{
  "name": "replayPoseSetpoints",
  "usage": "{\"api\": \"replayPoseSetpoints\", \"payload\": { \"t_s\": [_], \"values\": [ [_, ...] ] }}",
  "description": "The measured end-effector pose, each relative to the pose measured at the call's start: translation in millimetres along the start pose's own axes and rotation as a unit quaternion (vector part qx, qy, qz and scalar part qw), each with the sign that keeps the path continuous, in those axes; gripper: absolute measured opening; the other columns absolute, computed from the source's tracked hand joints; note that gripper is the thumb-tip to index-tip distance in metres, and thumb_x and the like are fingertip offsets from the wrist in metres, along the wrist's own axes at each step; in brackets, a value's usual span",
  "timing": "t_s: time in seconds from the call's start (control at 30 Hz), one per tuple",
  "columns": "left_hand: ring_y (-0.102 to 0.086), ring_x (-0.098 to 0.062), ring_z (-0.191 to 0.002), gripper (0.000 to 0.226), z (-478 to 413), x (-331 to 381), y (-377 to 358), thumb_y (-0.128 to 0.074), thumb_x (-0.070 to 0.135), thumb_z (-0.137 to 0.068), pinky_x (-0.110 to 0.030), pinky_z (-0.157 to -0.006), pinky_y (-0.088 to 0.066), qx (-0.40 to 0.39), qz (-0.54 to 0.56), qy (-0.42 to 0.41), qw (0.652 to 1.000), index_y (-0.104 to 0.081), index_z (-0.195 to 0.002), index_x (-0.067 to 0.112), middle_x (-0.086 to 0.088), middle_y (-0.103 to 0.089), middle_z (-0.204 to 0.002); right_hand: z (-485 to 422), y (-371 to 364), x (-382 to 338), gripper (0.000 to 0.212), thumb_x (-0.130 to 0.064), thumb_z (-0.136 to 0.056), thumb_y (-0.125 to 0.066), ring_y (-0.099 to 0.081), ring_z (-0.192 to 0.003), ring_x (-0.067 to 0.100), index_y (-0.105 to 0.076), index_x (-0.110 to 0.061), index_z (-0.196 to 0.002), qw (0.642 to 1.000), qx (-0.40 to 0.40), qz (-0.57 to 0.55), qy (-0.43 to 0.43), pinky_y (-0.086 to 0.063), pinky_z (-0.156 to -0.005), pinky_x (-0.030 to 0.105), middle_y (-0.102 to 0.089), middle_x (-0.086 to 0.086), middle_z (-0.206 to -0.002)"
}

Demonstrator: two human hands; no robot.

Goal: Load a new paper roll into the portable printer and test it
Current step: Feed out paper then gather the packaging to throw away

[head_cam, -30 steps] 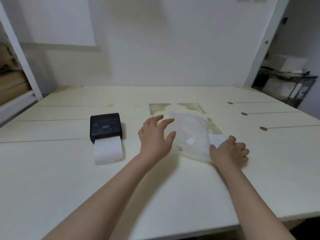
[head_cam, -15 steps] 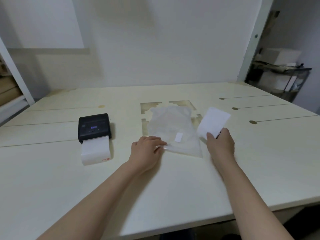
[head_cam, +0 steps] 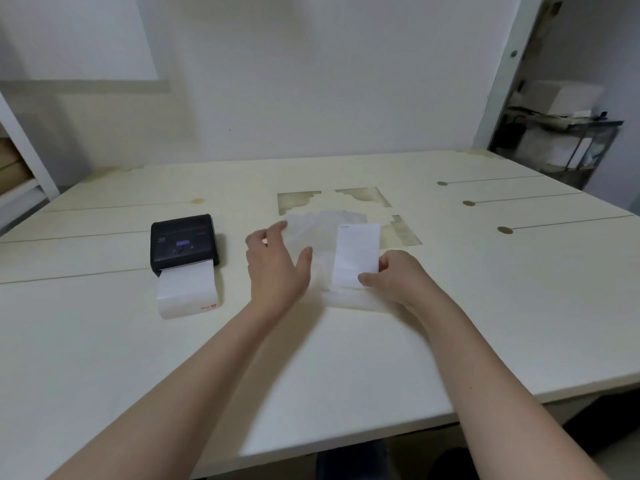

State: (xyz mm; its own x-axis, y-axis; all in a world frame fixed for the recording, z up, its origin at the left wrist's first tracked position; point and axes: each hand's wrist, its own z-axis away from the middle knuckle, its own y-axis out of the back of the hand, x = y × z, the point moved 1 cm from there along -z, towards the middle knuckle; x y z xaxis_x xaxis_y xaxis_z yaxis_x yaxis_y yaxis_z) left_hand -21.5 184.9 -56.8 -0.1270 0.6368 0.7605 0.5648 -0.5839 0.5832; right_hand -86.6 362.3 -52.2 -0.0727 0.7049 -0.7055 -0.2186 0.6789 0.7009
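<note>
A small black portable printer (head_cam: 183,241) sits on the cream table (head_cam: 311,358) at the left, with a strip of white paper (head_cam: 187,291) hanging out of its front and a red mark near the strip's end. At the table's middle lies a clear plastic bag (head_cam: 320,233). My right hand (head_cam: 398,277) pinches the lower edge of a white paper slip (head_cam: 356,254) held over the bag. My left hand (head_cam: 277,268) hovers with fingers spread above the bag's left edge, holding nothing.
Darker worn patches (head_cam: 363,197) mark the tabletop behind the bag. Slots with round ends (head_cam: 505,230) run along the right side. A white wall stands behind. A dark rack with boxes (head_cam: 561,140) is at the far right, shelving (head_cam: 17,188) at the far left.
My right hand brought the white slip from the bag's right side to over the bag. My left hand lifted off the bag's near edge and opened.
</note>
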Motion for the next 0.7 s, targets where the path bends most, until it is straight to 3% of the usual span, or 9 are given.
{"api": "replayPoseSetpoints", "payload": {
  "t_s": [0.07, 0.13, 0.23, 0.33, 0.43, 0.57, 0.63, 0.7],
  "values": [
    [-0.042, -0.032, -0.133, 0.082, -8, 1, 1, -0.059, 0.040, -0.091, -0.041, -0.110, -0.036, -0.073, 0.067, 0.079, 0.992, -0.011, -0.154, 0.016, -0.014, -0.026, -0.155, 2, -6, -1, 0.019, -0.021, -0.076, -0.066, -0.048, -0.062, 0.019, -0.050, -0.013, -0.072, 1.000, -0.003, 0.003, 0.021, -0.031, -0.052, 0.029, -0.051, 0.000, -0.068],
    [-0.049, -0.029, -0.131, 0.089, -9, 4, 1, -0.060, 0.043, -0.091, -0.042, -0.107, -0.041, -0.111, 0.105, 0.093, 0.984, -0.003, -0.155, 0.018, -0.009, -0.039, -0.152, 3, -12, 2, 0.030, -0.023, -0.072, -0.068, -0.059, -0.079, 0.022, -0.055, -0.011, -0.096, 0.999, 0.025, -0.021, 0.029, -0.042, -0.060, 0.031, -0.061, 0.000, -0.086],
    [-0.057, -0.020, -0.120, 0.084, 1, 15, -2, -0.062, 0.040, -0.090, -0.035, -0.096, -0.047, -0.113, 0.138, 0.052, 0.982, -0.011, -0.155, 0.024, 0.003, -0.048, -0.146, 9, -5, 13, 0.053, -0.026, -0.064, -0.073, -0.066, -0.089, 0.020, -0.053, -0.011, -0.112, 0.990, 0.069, -0.120, 0.013, -0.053, -0.065, 0.033, -0.067, 0.002, -0.102],
    [-0.059, -0.014, -0.111, 0.079, 14, 34, -13, -0.064, 0.034, -0.090, -0.027, -0.082, -0.046, -0.113, 0.185, 0.022, 0.976, -0.019, -0.154, 0.027, 0.007, -0.053, -0.138, 24, 15, 29, 0.056, -0.024, -0.074, -0.073, -0.064, -0.093, 0.019, -0.046, -0.010, -0.121, 0.978, 0.098, -0.186, -0.010, -0.045, -0.059, 0.025, -0.063, 0.001, -0.108],
    [-0.061, -0.014, -0.107, 0.072, 31, 60, -29, -0.065, 0.031, -0.089, -0.024, -0.072, -0.048, -0.115, 0.222, 0.002, 0.968, -0.027, -0.150, 0.028, 0.007, -0.060, -0.125, 47, 40, 50, 0.041, -0.030, -0.090, -0.058, -0.061, -0.096, 0.022, -0.043, -0.013, -0.124, 0.971, 0.128, -0.201, -0.020, -0.044, -0.064, 0.029, -0.059, 0.002, -0.109],
    [-0.064, -0.011, -0.098, 0.065, 67, 98, -59, -0.067, 0.029, -0.087, -0.024, -0.066, -0.048, -0.141, 0.245, -0.031, 0.959, -0.036, -0.145, 0.029, 0.012, -0.062, -0.109, 89, 76, 84, 0.025, -0.029, -0.097, -0.049, -0.057, -0.077, 0.015, -0.057, -0.008, -0.110, 0.959, 0.206, -0.194, -0.011, -0.041, -0.058, 0.025, -0.059, -0.003, -0.090],
    [-0.065, -0.009, -0.094, 0.064, 90, 117, -76, -0.068, 0.026, -0.086, -0.023, -0.066, -0.048, -0.162, 0.253, -0.048, 0.953, -0.040, -0.143, 0.029, 0.016, -0.062, -0.102, 112, 91, 106, 0.024, -0.026, -0.096, -0.053, -0.061, -0.090, 0.017, -0.058, -0.012, -0.115, 0.943, 0.254, -0.213, -0.028, -0.049, -0.072, 0.028, -0.062, -0.004, -0.099],
    [-0.065, -0.007, -0.087, 0.062, 113, 135, -94, -0.068, 0.021, -0.085, -0.021, -0.065, -0.048, -0.183, 0.251, -0.070, 0.948, -0.043, -0.141, 0.027, 0.016, -0.061, -0.097, 133, 101, 132, 0.039, -0.025, -0.093, -0.059, -0.058, -0.109, 0.018, -0.050, -0.018, -0.130, 0.923, 0.294, -0.241, -0.064, -0.047, -0.089, 0.031, -0.060, 0.000, -0.121]
  ]
}}
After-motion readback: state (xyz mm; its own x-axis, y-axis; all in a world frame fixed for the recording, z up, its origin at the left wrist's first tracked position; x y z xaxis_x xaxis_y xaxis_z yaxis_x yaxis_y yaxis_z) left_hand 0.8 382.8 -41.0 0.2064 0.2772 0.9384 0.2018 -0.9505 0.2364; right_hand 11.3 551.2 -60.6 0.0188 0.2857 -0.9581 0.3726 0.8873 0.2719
